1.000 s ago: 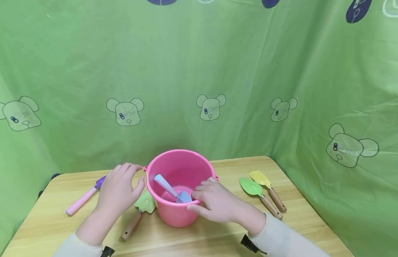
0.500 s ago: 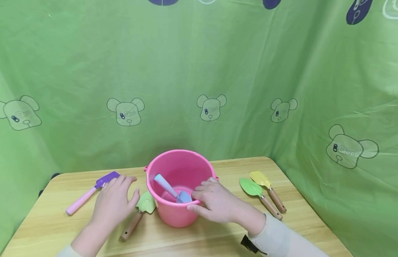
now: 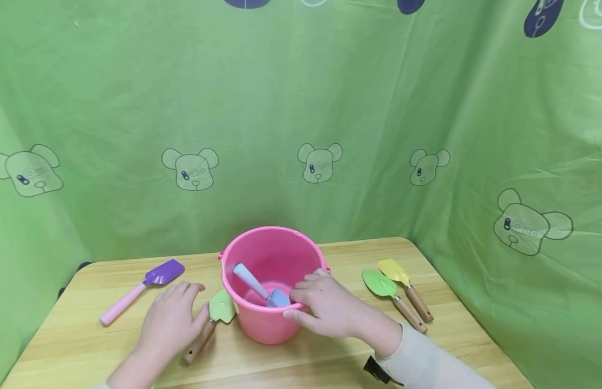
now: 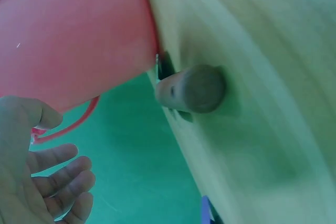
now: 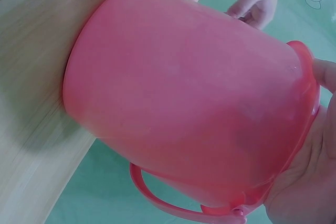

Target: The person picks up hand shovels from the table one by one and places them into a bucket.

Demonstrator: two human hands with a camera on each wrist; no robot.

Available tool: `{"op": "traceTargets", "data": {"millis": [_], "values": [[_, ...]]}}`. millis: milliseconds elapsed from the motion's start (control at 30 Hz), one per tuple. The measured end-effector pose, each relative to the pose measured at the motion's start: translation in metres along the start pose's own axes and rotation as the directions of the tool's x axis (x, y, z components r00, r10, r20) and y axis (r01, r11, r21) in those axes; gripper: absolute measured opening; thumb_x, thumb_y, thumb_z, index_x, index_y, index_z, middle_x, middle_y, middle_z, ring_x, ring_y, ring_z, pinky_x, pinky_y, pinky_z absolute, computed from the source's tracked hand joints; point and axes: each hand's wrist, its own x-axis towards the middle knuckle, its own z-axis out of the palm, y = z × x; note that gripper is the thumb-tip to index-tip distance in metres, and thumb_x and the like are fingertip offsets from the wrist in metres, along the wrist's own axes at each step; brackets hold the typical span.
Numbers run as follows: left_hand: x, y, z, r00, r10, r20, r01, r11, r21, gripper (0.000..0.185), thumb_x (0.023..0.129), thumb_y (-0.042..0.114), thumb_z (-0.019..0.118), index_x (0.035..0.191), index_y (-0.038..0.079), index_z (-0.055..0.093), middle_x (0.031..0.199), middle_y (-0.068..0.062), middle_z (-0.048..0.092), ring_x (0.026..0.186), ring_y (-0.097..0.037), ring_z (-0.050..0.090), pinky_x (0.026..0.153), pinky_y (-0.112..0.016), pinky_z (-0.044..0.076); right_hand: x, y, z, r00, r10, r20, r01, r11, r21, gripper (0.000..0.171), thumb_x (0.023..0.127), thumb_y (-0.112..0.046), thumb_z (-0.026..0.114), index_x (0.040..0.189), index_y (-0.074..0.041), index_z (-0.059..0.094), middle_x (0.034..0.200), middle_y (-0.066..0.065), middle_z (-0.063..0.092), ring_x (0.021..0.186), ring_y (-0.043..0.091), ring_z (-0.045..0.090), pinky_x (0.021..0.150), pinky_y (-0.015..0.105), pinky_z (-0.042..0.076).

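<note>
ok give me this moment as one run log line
left hand: holds nothing, near green trowel beside bucket | right hand: grips bucket rim | blue scoop: in bucket | purple scoop: on table

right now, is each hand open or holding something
Left hand: open, holding nothing.
Right hand: closed, holding the bucket by its rim.

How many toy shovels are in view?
5: purple, pink-handled shovel at left; light-green, wooden-handled shovel beside the pink plastic bucket; pale-blue shovel inside; green shovel and yellow shovel, both wooden-handled, at right. The bucket may hide others.
</note>
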Motion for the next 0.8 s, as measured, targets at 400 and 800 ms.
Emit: {"op": "traceTargets", "data": {"millis": [400,800], "values": [[-0.011,-0.003,0.013,0.998,-0.01,0.069,0.009,1.0,0.019,0.041,0.087,0.031,0.072,0.117,0.004,0.067,0.111,-0.015,0.067,0.102,-0.034,0.063,0.086,-0.053,0.05,0.0,0.0,0.0,1.0,0.001,0.005,-0.001,1.0,0.002,0.038,0.102,-0.054,0.044,0.078,-0.027,0.055,0.07,-0.01,0.049,0.072,0.007,0.039,0.08,0.031,0.035],[-0.018,-0.006,0.025,0.993,-0.015,0.118,0.009,0.999,0.053,0.04,0.086,0.035,0.074,0.111,0.005,0.068,0.102,-0.012,0.068,0.092,-0.03,0.065,0.079,-0.049,0.053,0.001,0.0,0.0,1.0,0.002,0.003,-0.002,1.0,0.002,0.04,0.103,-0.056,0.042,0.079,-0.026,0.056,0.07,-0.01,0.051,0.072,0.007,0.038,0.08,0.031,0.035]]}}
